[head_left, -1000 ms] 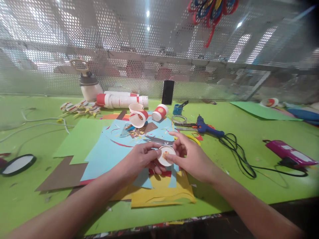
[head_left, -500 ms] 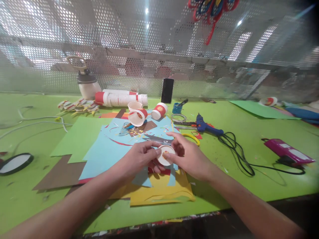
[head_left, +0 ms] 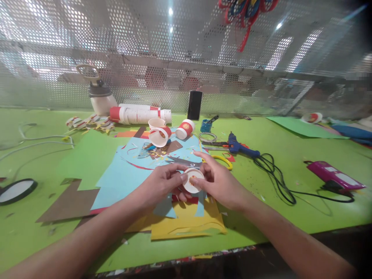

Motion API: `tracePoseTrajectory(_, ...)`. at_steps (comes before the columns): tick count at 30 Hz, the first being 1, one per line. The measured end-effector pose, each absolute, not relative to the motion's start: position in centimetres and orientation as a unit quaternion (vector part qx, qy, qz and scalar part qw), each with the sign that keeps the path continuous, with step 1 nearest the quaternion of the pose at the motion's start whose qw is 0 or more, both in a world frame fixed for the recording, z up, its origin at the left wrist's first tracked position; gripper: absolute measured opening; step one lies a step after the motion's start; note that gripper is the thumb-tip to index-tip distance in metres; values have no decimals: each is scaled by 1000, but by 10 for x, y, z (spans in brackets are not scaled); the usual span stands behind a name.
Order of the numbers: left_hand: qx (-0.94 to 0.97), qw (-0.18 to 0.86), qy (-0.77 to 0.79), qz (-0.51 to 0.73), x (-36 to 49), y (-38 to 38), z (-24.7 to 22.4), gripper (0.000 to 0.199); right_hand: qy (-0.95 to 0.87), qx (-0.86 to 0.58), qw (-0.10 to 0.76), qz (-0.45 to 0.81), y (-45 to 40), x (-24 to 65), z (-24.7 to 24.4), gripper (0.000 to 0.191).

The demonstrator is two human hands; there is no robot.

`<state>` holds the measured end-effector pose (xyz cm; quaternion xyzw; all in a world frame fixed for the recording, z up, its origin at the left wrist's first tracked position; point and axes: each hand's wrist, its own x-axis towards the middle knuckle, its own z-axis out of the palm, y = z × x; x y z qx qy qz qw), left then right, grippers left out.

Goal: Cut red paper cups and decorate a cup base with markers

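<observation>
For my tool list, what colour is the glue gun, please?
The glue gun is blue, showing best in the head view.

Smooth paper disc (head_left: 190, 187), shiny metal scissor blades (head_left: 187, 162), matt paper sheets (head_left: 116, 174), glossy magenta casing (head_left: 322, 170)

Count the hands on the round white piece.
2: the left hand holds the round white piece at its left edge; the right hand has its thumb on the face. No others show.

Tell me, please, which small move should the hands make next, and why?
Probably the right hand should press its thumb gently on the white round piece, because that thumb lies at the piece's printed mark and the left hand holds the opposite edge.
</observation>
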<state>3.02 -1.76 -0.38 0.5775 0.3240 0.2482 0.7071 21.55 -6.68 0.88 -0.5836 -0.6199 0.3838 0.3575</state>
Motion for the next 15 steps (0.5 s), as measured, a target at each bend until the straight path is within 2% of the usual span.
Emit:
tracePoseTrajectory(7,600,686,324,254,32,-20,-1,53,-601,-549,373,446,-65,219,6,75)
tracePoseTrajectory(15,606,685,323,242,31,-18,-1,49,-598,-535,386,455,-61,219,3,70)
